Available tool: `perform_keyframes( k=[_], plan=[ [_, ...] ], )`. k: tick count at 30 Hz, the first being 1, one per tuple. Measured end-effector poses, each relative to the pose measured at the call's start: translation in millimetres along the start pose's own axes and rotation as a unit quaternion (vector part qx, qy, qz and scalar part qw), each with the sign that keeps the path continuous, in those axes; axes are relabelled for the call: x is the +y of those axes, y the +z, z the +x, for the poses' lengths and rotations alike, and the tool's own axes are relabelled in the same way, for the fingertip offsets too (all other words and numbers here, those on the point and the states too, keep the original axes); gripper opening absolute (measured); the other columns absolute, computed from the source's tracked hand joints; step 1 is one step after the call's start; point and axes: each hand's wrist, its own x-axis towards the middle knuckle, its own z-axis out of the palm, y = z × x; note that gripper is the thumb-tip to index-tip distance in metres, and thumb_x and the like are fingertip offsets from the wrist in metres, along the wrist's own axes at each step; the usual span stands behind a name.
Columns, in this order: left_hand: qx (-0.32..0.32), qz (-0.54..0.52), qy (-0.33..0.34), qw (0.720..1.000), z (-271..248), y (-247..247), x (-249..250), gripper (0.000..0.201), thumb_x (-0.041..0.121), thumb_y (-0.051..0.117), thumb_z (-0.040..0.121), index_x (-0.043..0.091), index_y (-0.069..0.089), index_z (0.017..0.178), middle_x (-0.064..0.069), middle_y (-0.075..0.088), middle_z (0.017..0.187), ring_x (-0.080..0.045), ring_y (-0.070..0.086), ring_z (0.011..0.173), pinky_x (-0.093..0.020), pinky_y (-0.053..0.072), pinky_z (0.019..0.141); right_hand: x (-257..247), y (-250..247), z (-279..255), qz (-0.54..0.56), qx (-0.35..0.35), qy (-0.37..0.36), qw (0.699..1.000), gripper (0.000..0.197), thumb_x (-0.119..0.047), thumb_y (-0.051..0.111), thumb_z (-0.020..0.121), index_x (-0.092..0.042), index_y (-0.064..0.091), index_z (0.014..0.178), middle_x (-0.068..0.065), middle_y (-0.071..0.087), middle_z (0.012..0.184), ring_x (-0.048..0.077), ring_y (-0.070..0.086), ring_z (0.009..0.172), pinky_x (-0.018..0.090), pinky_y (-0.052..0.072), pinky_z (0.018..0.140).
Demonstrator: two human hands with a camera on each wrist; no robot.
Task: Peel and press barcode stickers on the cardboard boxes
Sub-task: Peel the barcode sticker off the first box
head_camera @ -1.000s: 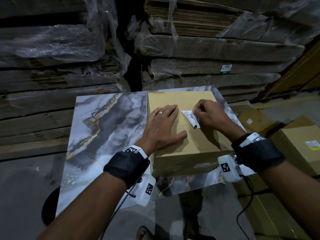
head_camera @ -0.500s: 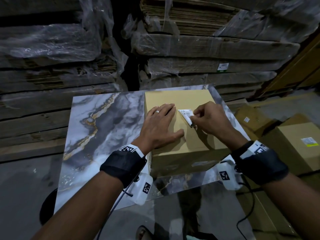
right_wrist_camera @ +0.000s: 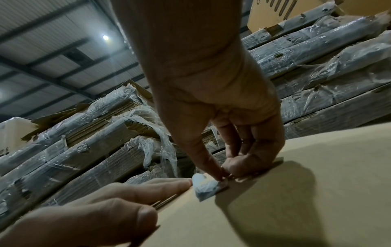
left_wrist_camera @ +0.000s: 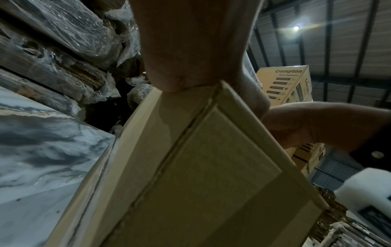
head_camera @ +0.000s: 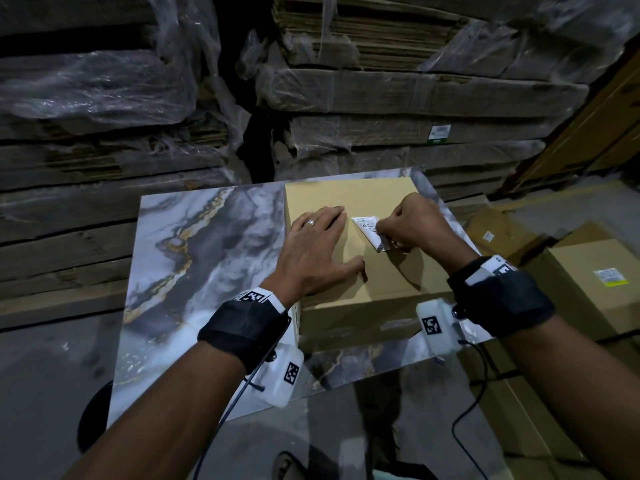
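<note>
A plain cardboard box [head_camera: 388,275] lies on the right part of a marble-patterned table [head_camera: 194,258]. A white barcode sticker [head_camera: 367,231] lies on the box top, its near end curled up. My left hand [head_camera: 318,251] rests flat on the box top with straight fingers, just left of the sticker. My right hand [head_camera: 408,226] pinches the sticker's right edge with thumb and fingertips. In the right wrist view the sticker [right_wrist_camera: 206,187] shows as a crumpled white piece under my right hand's fingertips [right_wrist_camera: 220,175]. The left wrist view shows the box [left_wrist_camera: 190,167] from its near side.
Wrapped stacks of flat cardboard [head_camera: 398,98] rise close behind the table. More boxes stand on the floor at the right, one bearing a sticker [head_camera: 611,276]. A cable [head_camera: 474,393] hangs from the right wrist camera. A dark round stool [head_camera: 95,417] sits under the table's left corner.
My right hand has shifted slightly along the sticker and now pinches its right edge. The left hand stays flat on the box. The head view has drifted a little.
</note>
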Motion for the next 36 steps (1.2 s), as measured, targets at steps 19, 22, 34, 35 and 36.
perform_keyframes(
  k=[19, 22, 34, 35, 36],
  plan=[
    [-0.006, 0.013, 0.002, 1.000, 0.4, 1.0, -2.2, 0.099, 0.076, 0.027, 0.080, 0.012, 0.037, 0.154, -0.001, 0.033, 0.162, -0.017, 0.028, 0.148, -0.041, 0.017, 0.123, -3.4, -27.0, 0.4, 0.085, -0.131, 0.037, 0.987, 0.014, -0.008, 0.068, 0.092, 0.005, 0.072, 0.087, 0.019, 0.072, 0.076, 0.025, 0.060, 0.060, 0.028, 0.048, 0.056],
    [-0.008, 0.007, 0.002, 1.000, -0.2, -0.6, -1.1, 0.099, 0.076, 0.027, 0.079, 0.012, 0.037, 0.154, -0.001, 0.032, 0.162, -0.018, 0.028, 0.149, -0.041, 0.017, 0.123, 5.3, -28.5, -9.6, 0.066, -0.079, 0.002, 0.995, 0.026, -0.014, 0.072, 0.094, 0.008, 0.062, 0.083, 0.017, 0.074, 0.082, 0.024, 0.066, 0.064, 0.031, 0.057, 0.060],
    [-0.009, 0.010, -0.003, 1.000, -1.0, -1.9, 0.4, 0.099, 0.076, 0.026, 0.079, 0.012, 0.037, 0.154, -0.001, 0.033, 0.162, -0.019, 0.028, 0.149, -0.039, 0.015, 0.122, 31.3, 14.6, -17.4, 0.025, 0.011, -0.208, 0.978, 0.020, -0.036, 0.077, 0.089, -0.026, 0.069, 0.074, -0.008, 0.070, 0.079, 0.003, 0.060, 0.066, 0.035, 0.053, 0.058],
    [-0.009, 0.011, -0.003, 1.000, -0.9, -1.7, 0.2, 0.099, 0.076, 0.026, 0.079, 0.013, 0.037, 0.154, -0.001, 0.033, 0.162, -0.018, 0.027, 0.149, -0.039, 0.015, 0.122, 31.0, 13.6, -15.7, 0.028, 0.003, -0.199, 0.980, 0.020, -0.033, 0.076, 0.090, -0.026, 0.069, 0.074, -0.009, 0.068, 0.077, 0.002, 0.059, 0.064, 0.032, 0.050, 0.055],
    [-0.009, 0.012, -0.003, 1.000, -0.7, -1.3, -0.2, 0.098, 0.076, 0.028, 0.080, 0.013, 0.037, 0.154, -0.001, 0.033, 0.162, -0.018, 0.027, 0.148, -0.039, 0.015, 0.122, 30.6, 11.5, -13.6, 0.033, -0.007, -0.186, 0.982, 0.020, -0.032, 0.077, 0.091, -0.024, 0.070, 0.074, -0.009, 0.069, 0.073, 0.004, 0.059, 0.061, 0.029, 0.047, 0.053]
  ],
)
